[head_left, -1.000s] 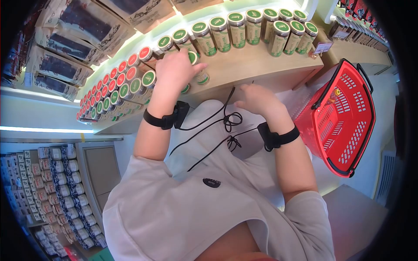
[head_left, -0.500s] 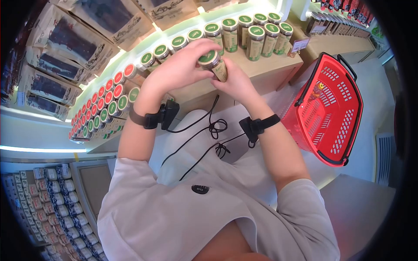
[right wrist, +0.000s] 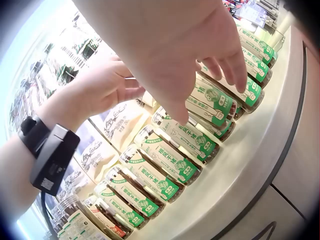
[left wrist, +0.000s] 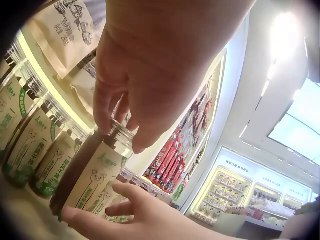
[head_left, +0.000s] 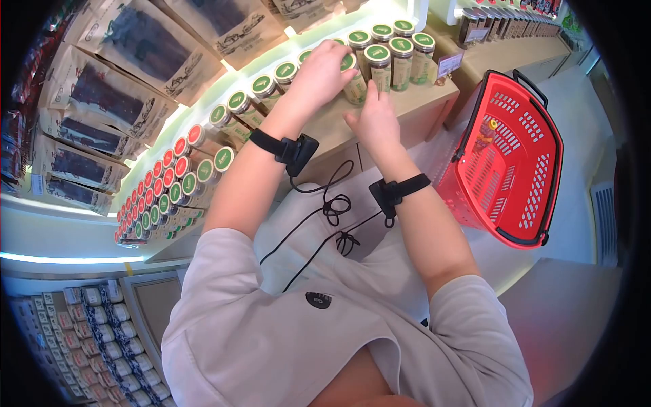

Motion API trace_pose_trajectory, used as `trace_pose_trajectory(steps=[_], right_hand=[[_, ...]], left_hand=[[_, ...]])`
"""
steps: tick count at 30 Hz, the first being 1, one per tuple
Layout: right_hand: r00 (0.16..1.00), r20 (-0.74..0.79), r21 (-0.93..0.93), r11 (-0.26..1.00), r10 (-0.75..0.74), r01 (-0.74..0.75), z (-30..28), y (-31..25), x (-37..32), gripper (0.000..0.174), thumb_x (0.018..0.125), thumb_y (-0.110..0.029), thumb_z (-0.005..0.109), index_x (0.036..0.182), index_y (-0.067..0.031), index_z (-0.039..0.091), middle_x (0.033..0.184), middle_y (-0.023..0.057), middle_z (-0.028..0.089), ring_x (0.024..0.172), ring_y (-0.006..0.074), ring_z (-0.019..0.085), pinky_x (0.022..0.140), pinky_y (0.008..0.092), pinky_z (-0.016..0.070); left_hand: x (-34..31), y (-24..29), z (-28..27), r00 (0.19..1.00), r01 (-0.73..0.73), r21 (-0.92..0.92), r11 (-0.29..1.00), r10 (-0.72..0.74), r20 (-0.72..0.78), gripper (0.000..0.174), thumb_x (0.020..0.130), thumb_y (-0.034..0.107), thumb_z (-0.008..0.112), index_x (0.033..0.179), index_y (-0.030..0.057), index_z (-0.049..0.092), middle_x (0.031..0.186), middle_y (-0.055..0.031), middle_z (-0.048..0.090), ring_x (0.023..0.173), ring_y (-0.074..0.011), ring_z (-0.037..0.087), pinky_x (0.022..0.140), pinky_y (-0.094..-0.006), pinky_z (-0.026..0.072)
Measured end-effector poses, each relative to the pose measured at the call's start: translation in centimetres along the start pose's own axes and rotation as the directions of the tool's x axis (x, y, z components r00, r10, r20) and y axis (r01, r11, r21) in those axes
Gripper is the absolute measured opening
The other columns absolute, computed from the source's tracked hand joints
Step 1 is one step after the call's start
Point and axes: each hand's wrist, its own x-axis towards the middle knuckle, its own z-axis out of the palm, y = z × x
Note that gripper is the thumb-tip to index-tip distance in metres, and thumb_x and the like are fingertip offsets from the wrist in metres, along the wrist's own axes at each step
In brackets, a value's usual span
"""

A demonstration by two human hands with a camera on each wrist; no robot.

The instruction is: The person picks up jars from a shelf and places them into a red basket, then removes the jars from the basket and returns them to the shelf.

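Observation:
My left hand [head_left: 324, 68] grips a green-lidded jar [head_left: 354, 85] by its top; the jar stands at the end of a row of like jars [head_left: 390, 51] on the wooden shelf [head_left: 413, 102]. In the left wrist view the fingers [left wrist: 107, 107] curl round the silver lid rim of the jar [left wrist: 95, 175]. My right hand [head_left: 371, 117] is just below, fingers straight, and it touches the jar's lower part [left wrist: 145, 215]. The right wrist view shows the right hand [right wrist: 200, 55] spread over the jar row, with the left hand [right wrist: 107, 85] behind it.
A red shopping basket [head_left: 522, 156] stands on the floor to the right of the shelf. Further left are rows of red-lidded jars [head_left: 178, 156] and green-lidded jars [head_left: 237, 102]. Kraft paper bags [head_left: 129, 102] hang behind them.
The left hand took a jar from the shelf, both hands held it up in front of me, and now it is set down further right at the jar row. The right hand's fingers have straightened.

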Motion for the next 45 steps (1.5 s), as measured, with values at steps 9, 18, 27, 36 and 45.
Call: trace_pose_trajectory(steps=[9,18,27,36,45], right_hand=[[0.937,0.345,-0.12,0.993,0.049,-0.008,-1.1,-1.1,-0.7,0.07,0.079,-0.03,0.077,0.135,-0.0046,0.043,0.128,0.0197,0.052,0.116,0.0373,0.056,0.093,0.0436,0.0523],[0.909,0.417,-0.147,0.988,0.015,0.051,-0.8,-1.2,-1.1,0.056,0.08,-0.034,0.075,0.122,-0.0028,0.054,0.124,0.0182,0.054,0.115,0.036,0.057,0.093,0.0422,0.0523],[0.911,0.412,-0.137,0.988,-0.013,0.076,-0.8,-1.2,-1.3,0.056,0.081,-0.034,0.075,0.121,-0.0017,0.055,0.123,0.0184,0.055,0.114,0.0357,0.058,0.093,0.0425,0.0523],[0.888,0.46,-0.154,0.985,0.003,0.077,-1.3,-1.4,-1.7,0.053,0.082,-0.035,0.073,0.12,-0.0016,0.057,0.123,0.0192,0.055,0.115,0.0363,0.058,0.094,0.0434,0.0523],[0.885,0.466,-0.144,0.986,-0.006,0.083,-1.0,-1.8,-2.0,0.053,0.082,-0.035,0.073,0.121,-0.0017,0.057,0.123,0.0185,0.056,0.115,0.0369,0.058,0.093,0.0444,0.0524]], left_hand=[[1.5,-1.0,2.2,0.999,-0.007,0.078,0.997,0.003,0.051,0.037,0.086,0.023,0.07,0.117,0.0027,0.065,0.119,-0.015,0.062,0.108,-0.0329,0.061,0.094,-0.0404,0.0498],[1.9,-1.7,3.3,0.994,-0.104,0.205,0.973,0.096,0.048,0.032,0.086,0.021,0.067,0.114,0.0044,0.067,0.113,-0.0137,0.064,0.107,-0.0311,0.061,0.093,-0.0409,0.0507],[0.0,1.4,2.8,0.991,0.124,0.176,0.976,-0.113,-0.073,0.042,0.084,0.023,0.072,0.123,0.0085,0.063,0.128,-0.0142,0.056,0.117,-0.0319,0.056,0.093,-0.0428,0.0508],[0.5,0.3,3.1,0.998,-0.011,0.341,0.94,-0.009,0.056,0.045,0.088,0.026,0.065,0.131,0.0147,0.059,0.137,-0.0105,0.055,0.118,-0.0316,0.056,0.097,-0.0415,0.0506],[-0.1,-0.2,4.0,1.0,0.02,0.306,0.952,-0.012,-0.027,0.039,0.09,0.027,0.064,0.125,0.0114,0.063,0.12,-0.0132,0.062,0.11,-0.0319,0.059,0.093,-0.0415,0.0511]])
